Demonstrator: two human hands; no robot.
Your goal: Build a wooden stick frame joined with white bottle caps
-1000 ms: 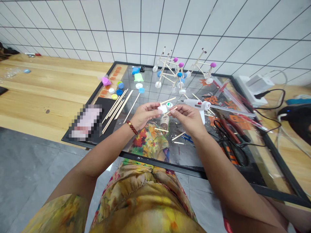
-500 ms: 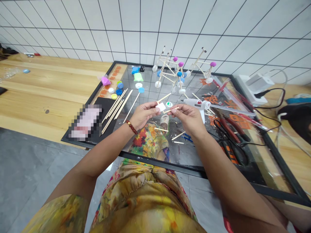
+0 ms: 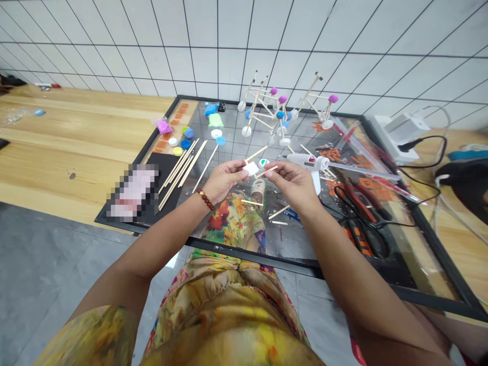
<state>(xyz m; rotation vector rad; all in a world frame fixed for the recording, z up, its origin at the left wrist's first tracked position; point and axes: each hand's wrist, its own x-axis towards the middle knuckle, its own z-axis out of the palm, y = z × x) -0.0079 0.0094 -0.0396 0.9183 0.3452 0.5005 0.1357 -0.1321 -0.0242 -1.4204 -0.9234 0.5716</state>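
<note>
My left hand [image 3: 225, 181] pinches a small white square piece [image 3: 250, 169] between thumb and fingertips. A thin wooden stick [image 3: 256, 153] rises from that piece toward the upper right. My right hand [image 3: 293, 185] holds a second short wooden stick [image 3: 266, 172] by its end, and the stick's far tip lies close to the white piece. Just below the hands stands a small bottle [image 3: 258, 193], partly hidden by them. A white hot glue gun [image 3: 307, 162] lies beyond my right hand, apart from it.
Finished stick models with coloured clay balls [image 3: 265, 108] stand at the back of the glass-topped table [image 3: 229, 129]. Bundled sticks lie on a black mat [image 3: 168, 165] at left. Pliers and scissors [image 3: 360, 211] and a black cable lie at right.
The white piece and its stick have shifted a little left and up. My right hand's stick now sits closer to the piece, and the view has tilted slightly.
</note>
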